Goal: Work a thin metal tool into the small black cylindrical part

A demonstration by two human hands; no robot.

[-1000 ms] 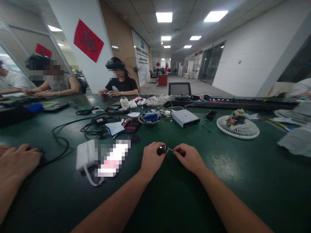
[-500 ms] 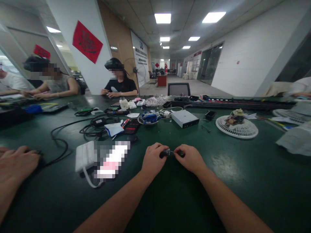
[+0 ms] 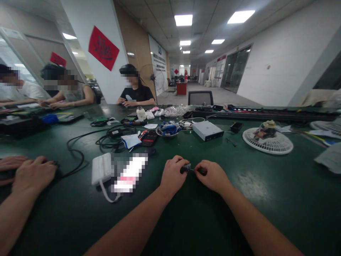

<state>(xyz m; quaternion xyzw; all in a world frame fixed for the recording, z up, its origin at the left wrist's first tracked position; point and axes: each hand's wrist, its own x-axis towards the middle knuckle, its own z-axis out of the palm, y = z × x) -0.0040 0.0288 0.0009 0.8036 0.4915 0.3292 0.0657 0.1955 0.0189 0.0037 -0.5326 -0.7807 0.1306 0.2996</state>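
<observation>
My left hand [image 3: 172, 174] is closed around a small dark object with a paler end [image 3: 185, 168]. What this object is I cannot make out. Facing it, my right hand [image 3: 211, 174] pinches a small screwdriver [image 3: 203, 171], whose dark handle is mostly hidden by the fingers. Its thin metal shaft points left and reaches the end of the dark object; whether the tip is seated in it cannot be seen. Both hands are low over the green table [image 3: 186, 220].
Left of my hands lie a lit phone [image 3: 130, 174] and a white box [image 3: 101, 169] joined by a cable. A co-worker's hands [image 3: 34, 174] work further left. Beyond sit an optical drive [image 3: 207, 130], a dish of blue parts [image 3: 169, 128], a screw-like piece [image 3: 231, 142] and a white fan grille [image 3: 266, 142].
My view has swung slightly left, so the scene shifts right and more of the co-worker's hands shows. My hands keep nearly the same hold on the screwdriver and dark object.
</observation>
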